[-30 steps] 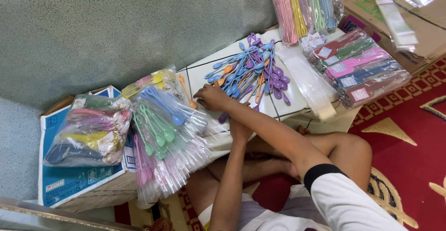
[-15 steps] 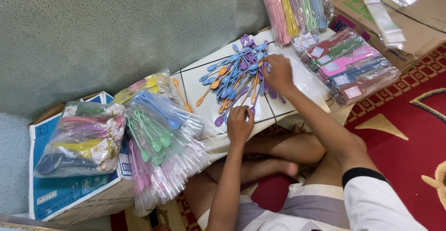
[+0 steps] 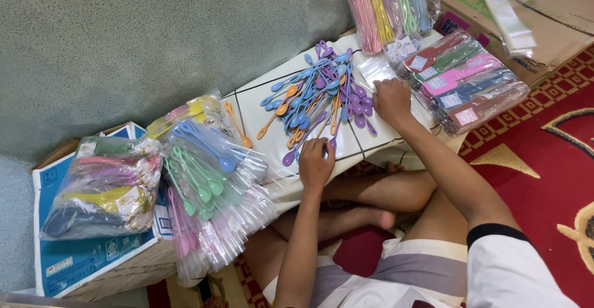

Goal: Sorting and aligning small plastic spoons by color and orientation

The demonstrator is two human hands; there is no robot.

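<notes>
The loose spoons [image 3: 322,100], blue, purple and orange, lie fanned out on the white tile [image 3: 253,113], and my two hands sit at the pile's near and right edges. My left hand [image 3: 315,162] rests at the near edge with its fingers curled down onto the tips of a few spoon handles; whether it pinches one I cannot tell. My right hand [image 3: 391,100] lies palm-down just right of the pile, fingers bent on a stack of clear sleeves [image 3: 377,73], touching the purple spoons beside it; I cannot tell if it grips a sleeve. Half a second ago that right hand lay on the pile itself, so it has slid right and a little nearer; the left has barely moved. To the left lie bagged spoons [image 3: 210,178] and a further bundle [image 3: 102,187] on a blue box [image 3: 93,252]. To the far right sit flat packs [image 3: 464,79] and upright packs [image 3: 387,8].
</notes>
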